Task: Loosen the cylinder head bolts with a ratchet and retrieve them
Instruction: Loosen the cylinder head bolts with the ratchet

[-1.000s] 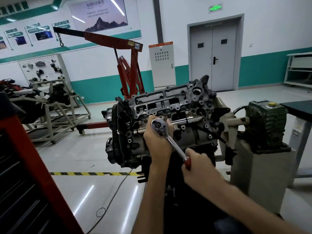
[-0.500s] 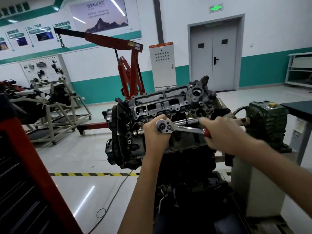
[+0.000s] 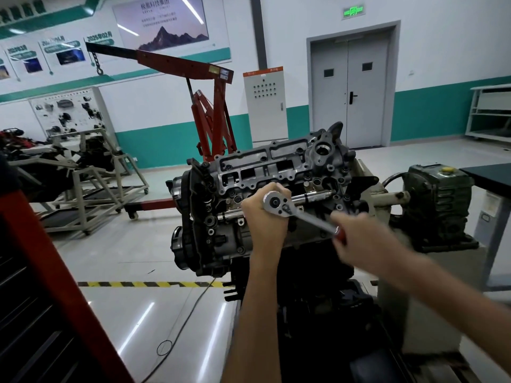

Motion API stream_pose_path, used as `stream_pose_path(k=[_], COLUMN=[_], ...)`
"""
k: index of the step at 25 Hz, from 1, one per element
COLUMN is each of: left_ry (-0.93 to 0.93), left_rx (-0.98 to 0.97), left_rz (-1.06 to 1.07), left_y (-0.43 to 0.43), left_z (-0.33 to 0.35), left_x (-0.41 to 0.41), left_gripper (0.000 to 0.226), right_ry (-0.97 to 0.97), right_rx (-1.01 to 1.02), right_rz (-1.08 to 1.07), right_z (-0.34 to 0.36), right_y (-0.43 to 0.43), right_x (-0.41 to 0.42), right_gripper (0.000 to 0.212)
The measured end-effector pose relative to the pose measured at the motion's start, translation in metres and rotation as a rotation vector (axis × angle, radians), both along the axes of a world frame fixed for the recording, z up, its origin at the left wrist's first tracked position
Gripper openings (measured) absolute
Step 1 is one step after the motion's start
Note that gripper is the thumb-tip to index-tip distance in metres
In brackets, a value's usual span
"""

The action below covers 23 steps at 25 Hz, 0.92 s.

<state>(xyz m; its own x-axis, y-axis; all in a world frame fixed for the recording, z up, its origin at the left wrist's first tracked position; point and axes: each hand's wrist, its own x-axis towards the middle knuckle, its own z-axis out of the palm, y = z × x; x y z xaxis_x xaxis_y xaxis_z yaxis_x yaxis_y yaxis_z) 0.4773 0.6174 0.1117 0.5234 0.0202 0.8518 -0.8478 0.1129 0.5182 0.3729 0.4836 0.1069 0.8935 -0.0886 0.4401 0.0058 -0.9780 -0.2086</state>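
Left hand (image 3: 266, 217) clenched around ratchet (image 3: 300, 212) head, pressed against cylinder head (image 3: 276, 172). Right hand (image 3: 359, 239), blurred, grasps red handle at 4 o'clock from ratchet head. Bolt hidden beneath.

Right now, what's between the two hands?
In the head view, the shiny bar of the ratchet runs between them, from the left hand at its round head to the right hand on its red handle.

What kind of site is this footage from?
Likely an automotive training workshop: an engine mounted on a rotating stand, a red engine hoist behind it, a parts display board and more engines on stands at left.
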Motion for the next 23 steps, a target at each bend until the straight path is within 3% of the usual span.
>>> stream_pose_path(k=[2, 5, 7, 10, 12, 14, 17, 20, 22, 23], left_ry=[-0.063, 0.036, 0.16, 0.251, 0.193, 0.19, 0.143, -0.073, -0.134, -0.124], left_rx=[0.169, -0.004, -0.157, -0.266, -0.241, -0.184, -0.124, 0.213, 0.416, 0.423], left_rz=[0.062, 0.161, 0.124, 0.008, 0.019, 0.106, 0.127, 0.085, 0.057, 0.057], left_y=[0.005, -0.001, -0.016, -0.034, -0.033, -0.027, -0.014, 0.004, 0.015, 0.019], left_z=[0.002, -0.009, -0.021, -0.028, -0.027, -0.02, -0.008, 0.004, 0.009, 0.009], left_x=[0.001, -0.005, -0.021, -0.033, -0.029, -0.018, -0.002, 0.008, 0.014, 0.016], left_gripper=[0.02, 0.022, 0.022, 0.04, 0.024, 0.017, 0.03, 0.025, 0.027, 0.029], right_ry=[-0.012, -0.038, -0.04, -0.074, -0.131, -0.12, -0.041, 0.001, -0.037, -0.049], right_rx=[-0.227, -0.208, 0.033, 0.557, 0.647, 0.527, 0.239, -0.17, -0.283, -0.281], right_rz=[-0.041, -0.023, -0.031, -0.023, 0.0, 0.006, 0.031, 0.006, -0.003, -0.009], right_z=[0.038, 0.039, 0.0, -0.049, -0.06, -0.054, -0.027, 0.024, 0.049, 0.05], right_y=[-0.026, -0.024, 0.002, 0.045, 0.051, 0.044, 0.018, -0.019, -0.03, -0.028], right_x=[0.007, 0.009, 0.003, -0.005, -0.002, -0.003, -0.005, 0.003, 0.008, 0.008], right_gripper=[0.015, 0.014, 0.009, 0.012, 0.019, 0.029, 0.024, 0.005, 0.01, 0.014])
